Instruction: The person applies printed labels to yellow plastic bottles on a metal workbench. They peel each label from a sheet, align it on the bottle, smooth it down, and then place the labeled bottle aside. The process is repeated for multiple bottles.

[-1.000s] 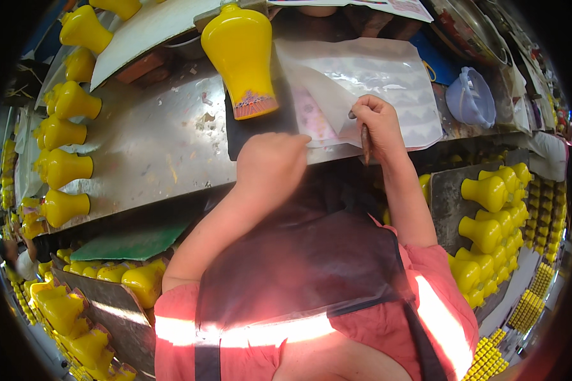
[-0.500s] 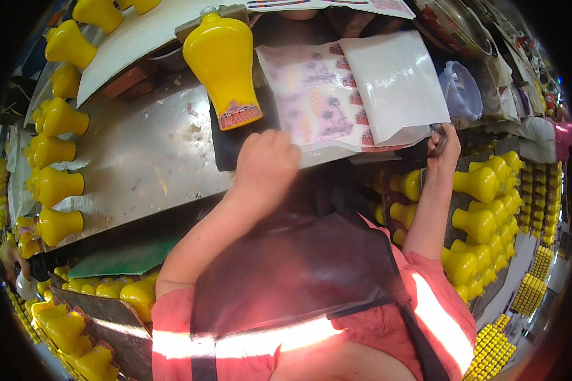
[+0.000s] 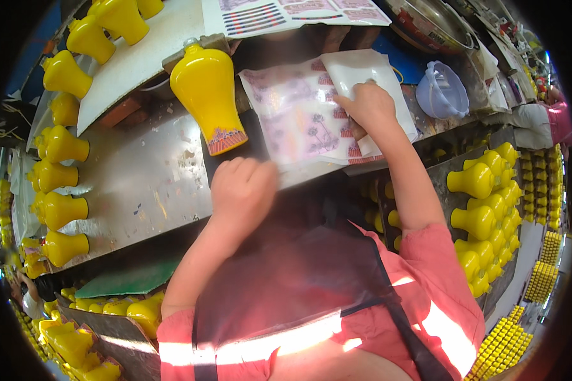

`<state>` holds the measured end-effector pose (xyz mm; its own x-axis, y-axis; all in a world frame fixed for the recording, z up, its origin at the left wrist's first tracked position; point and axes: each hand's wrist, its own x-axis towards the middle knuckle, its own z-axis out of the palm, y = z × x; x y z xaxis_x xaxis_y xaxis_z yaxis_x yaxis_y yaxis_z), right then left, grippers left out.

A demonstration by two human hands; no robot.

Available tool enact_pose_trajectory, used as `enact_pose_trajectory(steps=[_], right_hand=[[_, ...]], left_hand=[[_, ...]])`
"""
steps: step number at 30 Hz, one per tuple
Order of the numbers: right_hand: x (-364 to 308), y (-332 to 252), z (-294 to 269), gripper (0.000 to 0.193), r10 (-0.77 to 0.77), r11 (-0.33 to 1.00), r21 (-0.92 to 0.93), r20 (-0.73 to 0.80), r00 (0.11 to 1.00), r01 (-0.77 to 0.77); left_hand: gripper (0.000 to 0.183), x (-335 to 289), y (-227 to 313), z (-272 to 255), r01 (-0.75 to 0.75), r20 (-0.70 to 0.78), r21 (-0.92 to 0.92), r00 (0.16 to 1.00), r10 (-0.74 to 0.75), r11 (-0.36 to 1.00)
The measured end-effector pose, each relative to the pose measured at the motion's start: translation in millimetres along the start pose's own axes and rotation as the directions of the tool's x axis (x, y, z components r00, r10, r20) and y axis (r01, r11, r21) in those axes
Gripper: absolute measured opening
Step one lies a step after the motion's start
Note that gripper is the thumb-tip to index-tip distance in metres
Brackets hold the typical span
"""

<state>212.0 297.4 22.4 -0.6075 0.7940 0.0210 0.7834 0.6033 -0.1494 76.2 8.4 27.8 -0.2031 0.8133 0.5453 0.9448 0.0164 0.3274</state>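
A glossy yellow vase (image 3: pixel 204 89) lies tilted on the metal worktable (image 3: pixel 140 162), its narrow end towards me and ringed by a patterned red-and-blue band. Just below that end is my left hand (image 3: pixel 243 193), closed in a fist and slightly blurred; whatever it may hold is hidden. To the vase's right lies a printed decal sheet (image 3: pixel 286 120) with purplish pictures and small red motifs. A white sheet (image 3: pixel 346 66) covers its right part. My right hand (image 3: pixel 370 108) is over these sheets with its fingers curled, and its grip is hidden from view.
Several yellow vases (image 3: pixel 63 213) line the table's left side. More stand on a rack (image 3: pixel 473 222) at my right. A pale lilac basket (image 3: pixel 442 92) sits beyond the sheets. Further printed sheets (image 3: pixel 299 16) lie at the back. A green board (image 3: pixel 127 273) is below the table edge.
My right hand has moved left from the white sheet's right corner onto the sheets. My left fist has shifted slightly down and left. The whole view has shifted a little.
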Motion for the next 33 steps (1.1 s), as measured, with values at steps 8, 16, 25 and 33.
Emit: enact_pose_trajectory(steps=[8,16,25,33], right_hand=[[57.2,78.0,-67.6,0.027,0.152,0.967,-0.196,-0.063,0.986,-0.162],[47.2,52.4,-47.1,0.053,-0.022,0.988,0.153,0.181,0.983,-0.006],[73.5,26.7,-25.8,0.028,-0.004,0.979,-0.200,0.142,0.990,0.033],[48.2,111.7,-114.7,0.027,0.049,0.981,-0.183,-0.062,0.997,-0.060]], left_hand=[[0.016,-6.2,-10.9,-11.0,0.098,-0.100,-0.100,0.989,-0.108,0.990],[0.017,1.3,-14.7,-8.9,0.095,-0.172,-0.198,0.976,-0.130,0.976],[0.015,-8.4,-19.3,-19.0,0.145,-0.171,-0.183,0.969,-0.177,0.972],[0.013,-6.9,-27.1,-22.2,0.182,-0.171,-0.225,0.960,-0.223,0.957]])
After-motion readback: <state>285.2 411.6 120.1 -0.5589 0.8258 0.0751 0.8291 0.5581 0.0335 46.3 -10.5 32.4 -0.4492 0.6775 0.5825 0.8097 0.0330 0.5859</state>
